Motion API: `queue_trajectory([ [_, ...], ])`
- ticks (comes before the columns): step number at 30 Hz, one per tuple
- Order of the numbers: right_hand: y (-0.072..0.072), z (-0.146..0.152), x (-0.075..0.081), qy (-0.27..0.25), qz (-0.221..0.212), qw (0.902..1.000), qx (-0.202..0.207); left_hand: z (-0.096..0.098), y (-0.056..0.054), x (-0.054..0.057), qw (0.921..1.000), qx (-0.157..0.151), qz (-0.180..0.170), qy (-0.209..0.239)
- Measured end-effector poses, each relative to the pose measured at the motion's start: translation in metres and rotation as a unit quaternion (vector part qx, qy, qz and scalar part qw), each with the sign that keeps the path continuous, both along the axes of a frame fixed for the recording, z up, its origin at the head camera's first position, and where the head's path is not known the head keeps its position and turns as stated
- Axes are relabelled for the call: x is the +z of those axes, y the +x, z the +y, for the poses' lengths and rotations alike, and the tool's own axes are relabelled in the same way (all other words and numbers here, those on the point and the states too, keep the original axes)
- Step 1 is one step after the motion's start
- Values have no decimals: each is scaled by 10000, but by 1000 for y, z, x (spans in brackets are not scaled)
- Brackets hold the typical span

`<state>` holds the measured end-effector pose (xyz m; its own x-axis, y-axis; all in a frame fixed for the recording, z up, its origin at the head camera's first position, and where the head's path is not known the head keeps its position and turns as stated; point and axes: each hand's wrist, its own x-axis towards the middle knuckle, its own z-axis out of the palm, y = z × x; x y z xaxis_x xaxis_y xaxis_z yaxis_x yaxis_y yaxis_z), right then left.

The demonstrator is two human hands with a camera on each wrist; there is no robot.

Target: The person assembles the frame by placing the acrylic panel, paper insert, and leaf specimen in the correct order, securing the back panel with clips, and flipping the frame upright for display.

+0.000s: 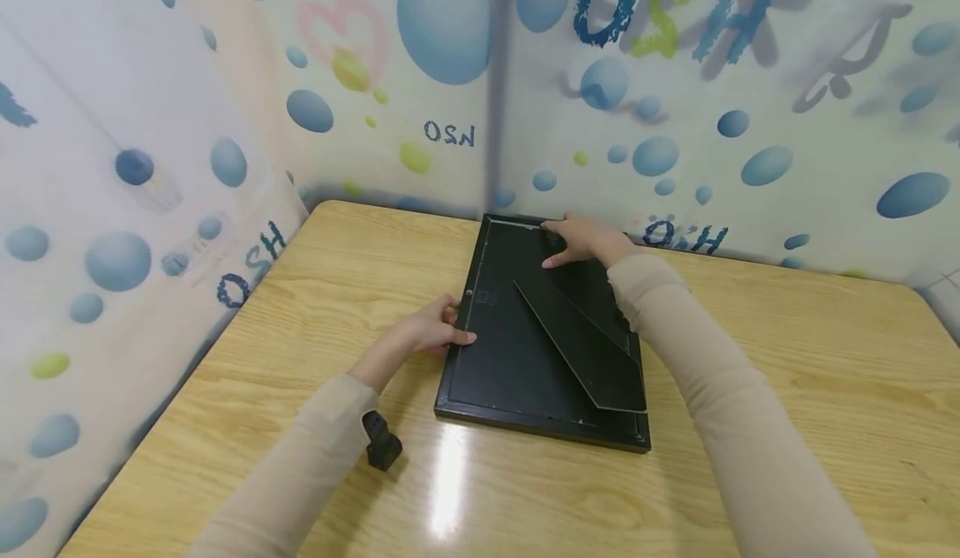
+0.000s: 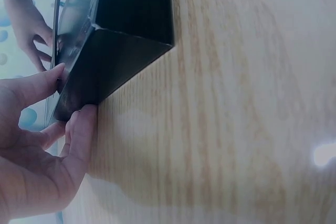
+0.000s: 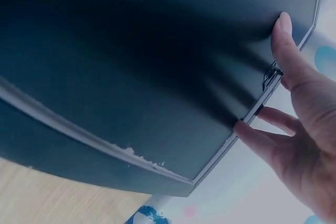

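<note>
A black picture frame [image 1: 491, 374] lies back side up on the wooden table, its easel-style stand [image 1: 588, 354] flaring out from the backing. My left hand [image 1: 431, 330] holds the frame's left side, thumb on top of the edge. In the left wrist view, the fingers of that hand [image 2: 47, 156] bend against the deep black side wall. At the far edge is my right hand [image 1: 588, 239]. The right wrist view shows its thumb [image 3: 286, 45] over the back panel and its fingers at the rim, beside a small metal hanger [image 3: 271, 76]. The frame's front is hidden.
The light wooden table [image 1: 787, 391] extends around the frame. Behind it and to the left hang pale wall sheets [image 1: 390, 108] printed with blue and green dots and letters. A small black device [image 1: 382, 441] is at the left wrist.
</note>
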<state>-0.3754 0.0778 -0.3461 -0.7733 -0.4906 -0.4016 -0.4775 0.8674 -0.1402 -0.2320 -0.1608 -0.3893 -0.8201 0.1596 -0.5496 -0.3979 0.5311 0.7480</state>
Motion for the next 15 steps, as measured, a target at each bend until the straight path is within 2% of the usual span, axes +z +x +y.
queue_trajectory([
  [5,-1,-2,-2,-288,-30,9992,-265,0,1,-2,9999,1,-52,87],
  [15,-3,-7,-3,-311,-35,9989,-362,-2,-1,1,9999,-59,-10,98],
])
